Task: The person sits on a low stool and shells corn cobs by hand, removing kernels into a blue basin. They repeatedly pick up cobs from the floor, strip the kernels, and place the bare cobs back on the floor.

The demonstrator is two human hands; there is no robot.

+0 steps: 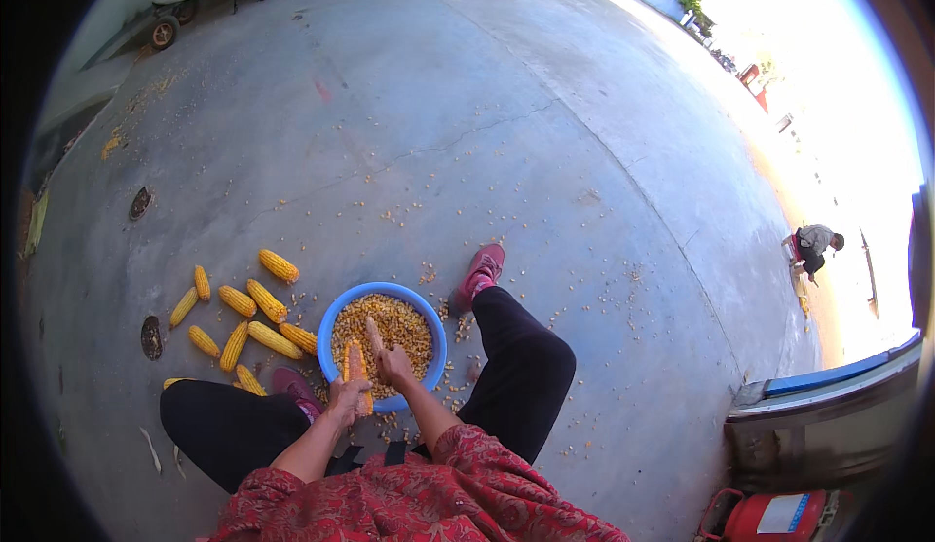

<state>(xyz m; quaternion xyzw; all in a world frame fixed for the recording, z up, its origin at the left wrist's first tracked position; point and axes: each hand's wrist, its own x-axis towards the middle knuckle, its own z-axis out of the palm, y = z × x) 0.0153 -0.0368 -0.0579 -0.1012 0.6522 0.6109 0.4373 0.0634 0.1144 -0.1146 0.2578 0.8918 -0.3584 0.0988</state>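
Observation:
My left hand point(348, 397) grips a partly shelled corn cob point(356, 363) with rows of yellow kernels left along its sides. Close beside it, my right hand point(395, 367) holds a bare, pinkish corncob point(374, 335), its far end pointing away from me. Both hands are over a blue plastic basin point(437, 317), which stands on the floor between my feet. Loose corn kernels point(404, 326) fill much of the basin. To its left lie several whole yellow ears of corn point(266, 301), one touching or nearly touching the rim.
Scattered kernels dot the concrete floor point(453, 199). My shoe point(481, 272) is right of the basin. Two dark round spots point(151, 337) mark the floor at left. A loaded cart point(165, 32) stands far left, a red gas cylinder point(774, 516) lower right. Another person point(812, 246) sits far right.

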